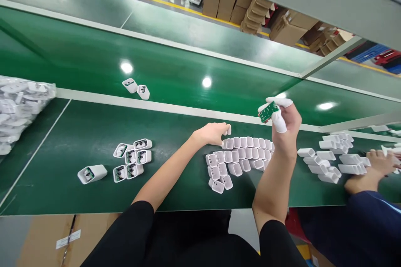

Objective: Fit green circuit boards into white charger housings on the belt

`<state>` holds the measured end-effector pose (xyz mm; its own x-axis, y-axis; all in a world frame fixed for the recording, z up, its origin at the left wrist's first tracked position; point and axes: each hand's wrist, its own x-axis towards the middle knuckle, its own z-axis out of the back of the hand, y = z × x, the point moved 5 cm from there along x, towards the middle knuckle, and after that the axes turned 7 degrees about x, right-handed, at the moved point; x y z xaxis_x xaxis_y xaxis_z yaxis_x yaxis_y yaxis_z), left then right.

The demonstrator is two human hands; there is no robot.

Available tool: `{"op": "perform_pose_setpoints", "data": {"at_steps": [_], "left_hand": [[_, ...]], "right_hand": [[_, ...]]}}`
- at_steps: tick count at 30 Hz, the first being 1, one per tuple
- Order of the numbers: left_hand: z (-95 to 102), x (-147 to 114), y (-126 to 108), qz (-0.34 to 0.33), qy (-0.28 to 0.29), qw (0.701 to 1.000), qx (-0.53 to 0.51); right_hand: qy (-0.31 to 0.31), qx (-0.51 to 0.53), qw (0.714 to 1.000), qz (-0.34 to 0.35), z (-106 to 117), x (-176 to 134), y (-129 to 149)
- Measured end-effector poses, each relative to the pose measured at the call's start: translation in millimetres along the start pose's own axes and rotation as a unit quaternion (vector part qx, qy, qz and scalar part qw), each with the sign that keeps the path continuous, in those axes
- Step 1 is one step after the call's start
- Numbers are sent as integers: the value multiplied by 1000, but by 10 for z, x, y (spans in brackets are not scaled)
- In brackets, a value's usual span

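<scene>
— What is on the green desk (183, 192)?
— Nearest, rows of white cases (242, 153) with no boards showing in them; to the left, a cluster of six cases (133, 159) and a lone case (99, 172), with parts inside.
— How far along does it look?
— Partway: those seven and two cases (131, 86) beyond the white strip (175, 109) seem fitted; the middle rows seem not yet.
— And the hands?
— The left hand (214, 133) reaches low, fingers curled at the far row's end; whether it grips a case can't be told. The right hand (290, 119) is up, thumb and fingers pinching a green circuit board (268, 112) above the desk.
</scene>
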<state>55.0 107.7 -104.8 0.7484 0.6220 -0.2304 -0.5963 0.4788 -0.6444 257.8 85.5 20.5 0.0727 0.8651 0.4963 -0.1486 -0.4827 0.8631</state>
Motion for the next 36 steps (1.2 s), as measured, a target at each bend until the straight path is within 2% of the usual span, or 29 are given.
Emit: {"op": "perform_pose_setpoints", "data": {"at_steps": [3, 6, 11, 16, 18, 20, 22, 25, 28, 30, 33, 36], "left_hand": [[-38, -18, -30, -5, 35, 999, 12], [-95, -7, -99, -3, 40, 999, 32], [-159, 37, -238, -67, 5, 997, 29], [-76, 86, -143, -85, -56, 994, -48], [-35, 110, -93, -90, -88, 987, -95], [17, 119, -81, -109, -147, 970, -157], [83, 96, -110, -136, -228, 938, -225], [210, -11, -218, -185, -346, 872, -293], [409, -195, -335, -218, -447, 817, -294], [574, -345, -405, -224, -504, 801, -233], [778, -535, -504, -240, -540, 795, -139], [859, -638, -581, -279, -528, 791, -133]], "right_hand": [[21, -17, 1000, -12, -13, -44, 77], [39, -67, 997, 15, -6, -79, 231], [57, -107, 988, 99, -20, -159, 545], [46, -105, 983, 143, -18, -194, 660], [39, -117, 981, 149, -13, -204, 662], [35, -129, 979, 152, -28, -219, 661], [35, -133, 978, 157, -69, -238, 661], [37, -116, 977, 176, -162, -264, 668], [38, -98, 974, 203, -231, -265, 673], [28, -92, 971, 217, -237, -256, 674], [10, -90, 969, 231, -223, -256, 678], [32, -73, 969, 235, -276, -294, 697]]}}
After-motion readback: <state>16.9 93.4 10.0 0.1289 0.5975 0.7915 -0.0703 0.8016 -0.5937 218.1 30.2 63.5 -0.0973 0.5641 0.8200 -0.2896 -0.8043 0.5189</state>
